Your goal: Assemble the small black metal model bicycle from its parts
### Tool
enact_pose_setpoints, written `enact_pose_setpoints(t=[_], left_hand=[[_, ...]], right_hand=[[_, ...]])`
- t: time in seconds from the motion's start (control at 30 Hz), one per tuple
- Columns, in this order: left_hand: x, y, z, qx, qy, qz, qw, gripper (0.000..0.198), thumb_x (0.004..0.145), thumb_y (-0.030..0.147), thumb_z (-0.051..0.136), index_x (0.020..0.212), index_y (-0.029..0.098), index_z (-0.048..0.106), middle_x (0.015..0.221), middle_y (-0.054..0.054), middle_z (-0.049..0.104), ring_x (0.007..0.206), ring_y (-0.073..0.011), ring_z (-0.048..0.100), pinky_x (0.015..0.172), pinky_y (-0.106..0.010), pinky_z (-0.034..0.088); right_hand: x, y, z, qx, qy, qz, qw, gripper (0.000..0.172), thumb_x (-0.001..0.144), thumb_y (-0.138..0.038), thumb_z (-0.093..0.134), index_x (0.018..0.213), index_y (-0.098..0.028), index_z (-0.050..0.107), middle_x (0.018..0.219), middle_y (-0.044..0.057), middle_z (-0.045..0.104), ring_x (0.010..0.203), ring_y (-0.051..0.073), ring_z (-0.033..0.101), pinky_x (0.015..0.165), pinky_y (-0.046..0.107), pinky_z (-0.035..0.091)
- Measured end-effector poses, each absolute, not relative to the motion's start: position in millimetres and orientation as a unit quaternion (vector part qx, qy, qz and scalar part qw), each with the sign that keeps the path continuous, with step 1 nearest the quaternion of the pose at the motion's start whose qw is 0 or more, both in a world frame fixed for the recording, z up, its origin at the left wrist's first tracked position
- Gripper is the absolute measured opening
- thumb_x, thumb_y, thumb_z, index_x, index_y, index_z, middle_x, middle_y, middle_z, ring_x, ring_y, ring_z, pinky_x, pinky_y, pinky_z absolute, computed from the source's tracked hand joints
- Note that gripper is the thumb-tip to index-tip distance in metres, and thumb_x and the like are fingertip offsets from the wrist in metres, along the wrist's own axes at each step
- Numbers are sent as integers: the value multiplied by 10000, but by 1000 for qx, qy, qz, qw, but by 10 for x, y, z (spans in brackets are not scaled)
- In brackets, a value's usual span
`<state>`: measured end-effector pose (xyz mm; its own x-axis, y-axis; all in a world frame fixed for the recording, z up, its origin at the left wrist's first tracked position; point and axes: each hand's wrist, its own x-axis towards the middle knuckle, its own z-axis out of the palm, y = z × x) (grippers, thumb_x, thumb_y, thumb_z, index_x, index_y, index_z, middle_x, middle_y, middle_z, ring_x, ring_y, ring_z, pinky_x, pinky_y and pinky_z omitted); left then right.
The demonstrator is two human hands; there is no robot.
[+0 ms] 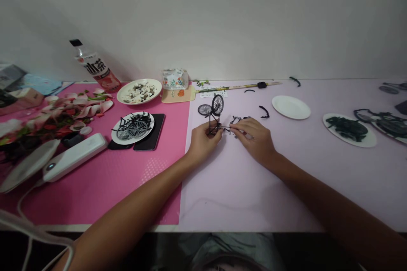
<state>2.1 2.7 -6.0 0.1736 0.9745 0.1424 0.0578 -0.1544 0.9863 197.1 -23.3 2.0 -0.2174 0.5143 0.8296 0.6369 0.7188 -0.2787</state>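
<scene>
A small black model bicycle (215,115) stands on the pale pink mat (286,169), one wheel raised at its top. My left hand (202,140) is closed round the bicycle's frame from the left. My right hand (256,137) is pinched on thin dark parts of the model just right of the frame. A loose spoked wheel (204,109) lies flat just behind the model. The fingertips of both hands partly hide where they meet the frame.
A plate of black bicycle parts (132,128) sits on a phone (149,132) on the bright pink mat. Further left lie a white device (71,156), petals and a bottle (95,67). An empty white plate (291,107) and plates with dark parts (349,129) lie right.
</scene>
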Motion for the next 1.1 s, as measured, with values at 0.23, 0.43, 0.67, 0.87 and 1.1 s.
enact_pose_setpoints(t=[0.23,0.43,0.67,0.87,1.1], left_hand=[[7,11,-39,612,431,471,467,374,884,191,778,1251,121,772,1154,-146,826,989,-236,806,930,-355,647],[11,5,-39,623,429,469,457,372,887,188,766,1254,128,772,1144,-132,830,977,-223,804,930,-347,646],[12,-8,-16,629,432,460,454,390,892,189,760,1275,115,760,1171,-143,822,993,-226,803,936,-348,644],[10,-16,-10,642,424,460,444,387,893,188,752,1274,122,763,1174,-150,819,976,-218,794,932,-349,641],[5,-9,-75,661,421,451,428,321,905,208,719,1215,143,773,1071,-103,825,920,-197,778,894,-325,626]], right_hand=[[2007,-255,12,-377,-798,-61,466,217,1020,-195,688,1153,-285,835,1033,36,849,948,236,805,907,436,680],[2071,-276,24,-385,-815,-29,432,299,1031,-144,637,1199,-300,829,1145,21,840,1077,240,814,1014,441,686],[2115,-258,22,-346,-834,-67,426,336,1038,-100,594,1233,-268,809,1190,27,831,1124,229,804,1015,425,688],[2113,-242,-24,-384,-815,-65,428,261,1052,-193,629,1195,-297,821,1159,7,838,1079,233,813,1010,441,684],[2140,-226,-36,-382,-825,-63,412,199,1056,-267,655,1153,-255,828,1029,54,850,879,239,809,836,418,689]])
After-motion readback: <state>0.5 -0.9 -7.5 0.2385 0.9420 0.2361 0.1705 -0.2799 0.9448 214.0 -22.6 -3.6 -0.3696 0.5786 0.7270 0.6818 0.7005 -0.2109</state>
